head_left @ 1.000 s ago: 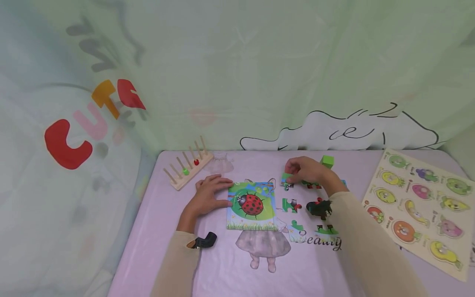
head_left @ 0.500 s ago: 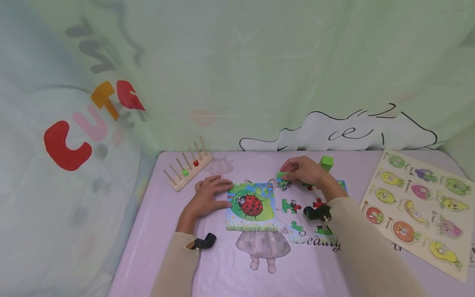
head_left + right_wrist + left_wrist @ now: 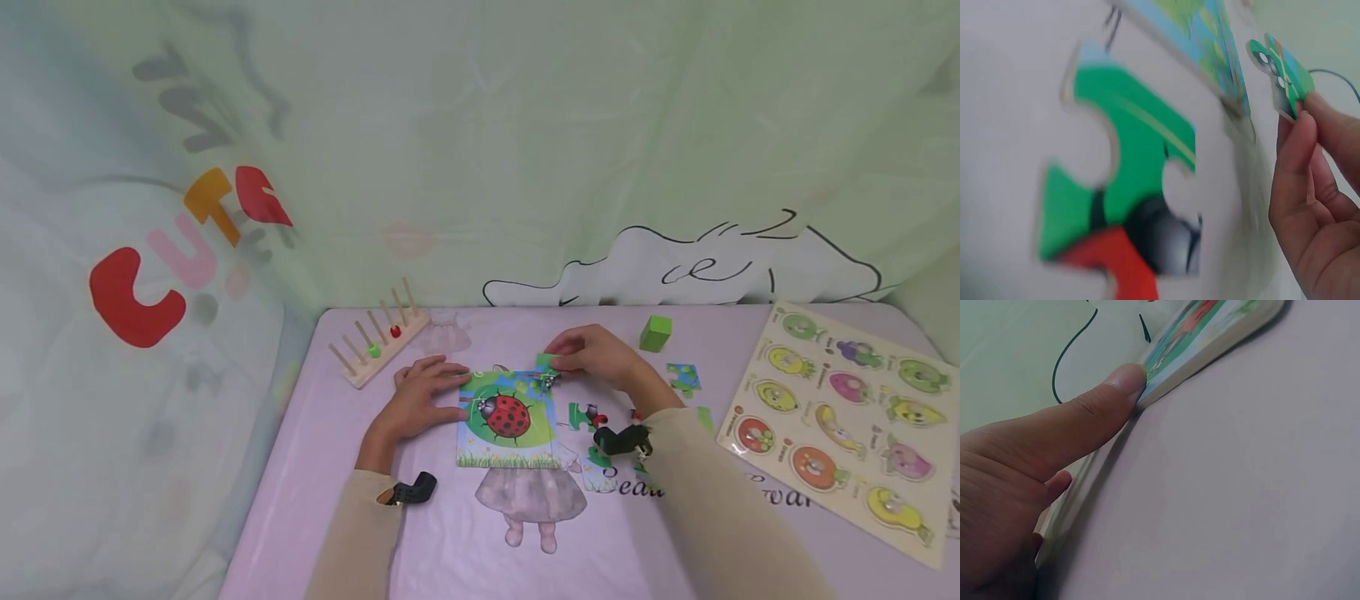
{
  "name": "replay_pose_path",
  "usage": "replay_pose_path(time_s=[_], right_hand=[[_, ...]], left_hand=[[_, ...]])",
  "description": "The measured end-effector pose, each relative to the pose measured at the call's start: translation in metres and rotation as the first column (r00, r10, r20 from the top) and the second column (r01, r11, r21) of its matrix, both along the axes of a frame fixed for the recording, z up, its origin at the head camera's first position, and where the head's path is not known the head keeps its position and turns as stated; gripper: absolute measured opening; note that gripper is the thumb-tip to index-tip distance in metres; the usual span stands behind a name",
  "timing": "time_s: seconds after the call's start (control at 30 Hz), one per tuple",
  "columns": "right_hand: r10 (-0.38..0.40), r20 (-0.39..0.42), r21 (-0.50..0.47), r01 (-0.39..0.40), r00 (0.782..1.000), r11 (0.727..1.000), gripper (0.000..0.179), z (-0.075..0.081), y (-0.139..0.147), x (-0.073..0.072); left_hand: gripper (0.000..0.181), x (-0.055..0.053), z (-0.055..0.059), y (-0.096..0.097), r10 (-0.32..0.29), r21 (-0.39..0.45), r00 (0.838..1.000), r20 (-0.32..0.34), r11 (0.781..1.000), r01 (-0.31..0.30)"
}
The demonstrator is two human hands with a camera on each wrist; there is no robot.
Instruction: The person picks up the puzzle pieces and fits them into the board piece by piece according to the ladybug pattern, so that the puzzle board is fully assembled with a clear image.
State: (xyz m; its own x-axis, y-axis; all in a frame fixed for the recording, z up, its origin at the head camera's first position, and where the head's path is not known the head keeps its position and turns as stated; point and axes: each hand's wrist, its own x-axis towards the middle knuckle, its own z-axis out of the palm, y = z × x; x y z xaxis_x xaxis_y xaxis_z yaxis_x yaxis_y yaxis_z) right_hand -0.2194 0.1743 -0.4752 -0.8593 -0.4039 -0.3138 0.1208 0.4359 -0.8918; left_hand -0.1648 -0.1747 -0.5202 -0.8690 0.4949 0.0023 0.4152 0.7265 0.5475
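A ladybug picture board (image 3: 480,450) lies on the table between the hands. My left hand (image 3: 423,396) rests at its left side, fingertips at the upper left corner. Its straight thumb (image 3: 1125,381) presses the board's edge in the left wrist view. My right hand (image 3: 592,354) pinches a green jigsaw piece (image 3: 1285,75) printed with two white eyes, between thumb and fingers. This piece is tilted and overlaps the board's upper right corner in the head view. A green, red and black jigsaw piece (image 3: 1129,125) lies below the right hand.
More jigsaw pieces lie to the right, including a grassy one (image 3: 600,479) and a blue-green one (image 3: 684,377); the right forearm hides others. A green block (image 3: 656,333) stands behind. A peg rack (image 3: 386,348) is at back left, a fruit puzzle board (image 3: 806,417) at right.
My right hand has carried the pinched jigsaw piece leftward, from above the loose pieces to the board's upper right corner. The left hand has stayed in place.
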Motion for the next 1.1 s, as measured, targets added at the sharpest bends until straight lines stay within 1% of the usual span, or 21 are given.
replay_pose_path(time_s=[0.2,0.37,0.57,0.77,0.97,1.1], right_hand=[[-0.019,0.106,-0.083,0.027,0.994,0.996,0.03,0.0,-0.016,0.003],[-0.015,0.132,-0.121,0.031,0.991,0.992,0.029,0.001,-0.03,0.007],[-0.023,0.154,-0.129,0.043,0.988,0.991,0.027,-0.002,-0.047,0.009],[-0.043,0.155,-0.093,0.058,0.987,0.994,0.024,-0.003,-0.064,0.011],[-0.092,0.194,-0.085,0.11,0.977,0.99,0.024,-0.004,-0.078,0.014],[-0.128,0.214,-0.095,0.151,0.968,0.984,0.024,-0.01,-0.086,0.015]], left_hand=[[0.066,-0.001,-0.004,-0.001,-0.003,0.01,1.0,-0.019,1.0,0.003],[0.065,-0.001,-0.005,-0.002,-0.009,0.012,0.999,-0.034,1.0,0.01],[0.066,-0.001,-0.004,-0.001,-0.01,0.0,1.0,-0.027,1.0,0.01],[0.066,-0.001,-0.003,-0.002,-0.012,0.0,0.999,-0.039,1.0,0.012],[0.066,-0.002,-0.005,-0.003,-0.014,-0.019,0.999,-0.034,1.0,0.013],[0.067,-0.002,-0.005,-0.002,-0.014,-0.033,0.999,-0.029,0.999,0.013]])
